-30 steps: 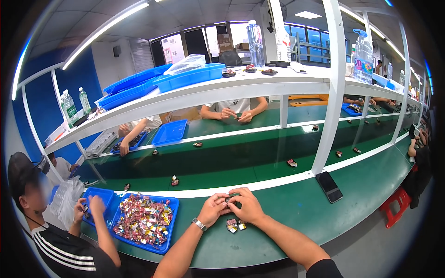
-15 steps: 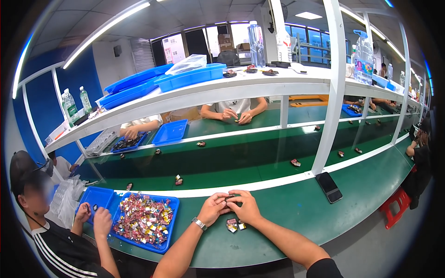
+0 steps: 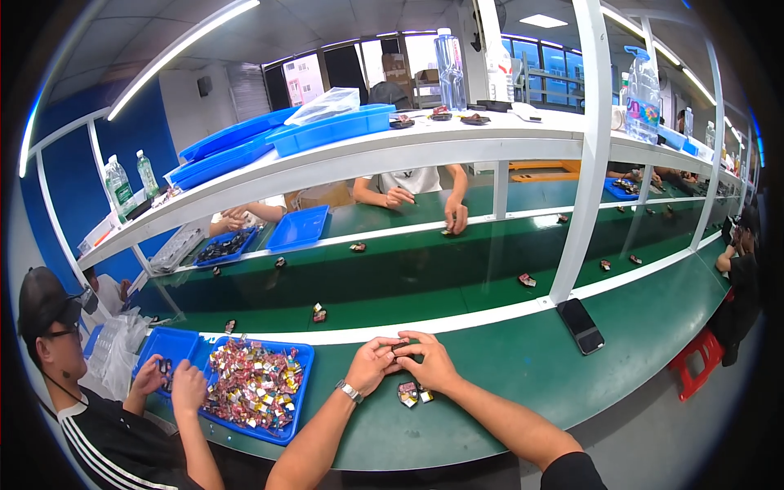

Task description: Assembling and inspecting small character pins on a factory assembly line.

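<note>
Two bare hands are meeting over a green workbench point(image 3: 506, 384), the left hand point(image 3: 369, 366) and the right hand point(image 3: 431, 364) together grasping a small dark part point(image 3: 400, 348) between their fingertips. The part is showing as a compact, blackish piece, its outline mostly disappearing behind the fingers; I cannot tell its full shape, nor whether it is touching the bench. It is sitting within the grip just on the near side of a white rail point(image 3: 457, 327), beyond which a dark green belt point(image 3: 408, 282) is running across the view.

Just below the right hand, a black-edged piece with red and pale patches point(image 3: 407, 394) is lying on the bench, a smaller black, white and yellow piece point(image 3: 425, 395) resting close at its right. A silvery watch point(image 3: 349, 393) is circling the left wrist. Left of the hands, a blue tray point(image 3: 309, 367) is holding a heap of small red, white and yellow pieces point(image 3: 251, 384), and beside it a co-worker in a black striped top point(image 3: 114, 445) is handling a dark item. A black phone point(image 3: 581, 327) is lying well to the right.
</note>
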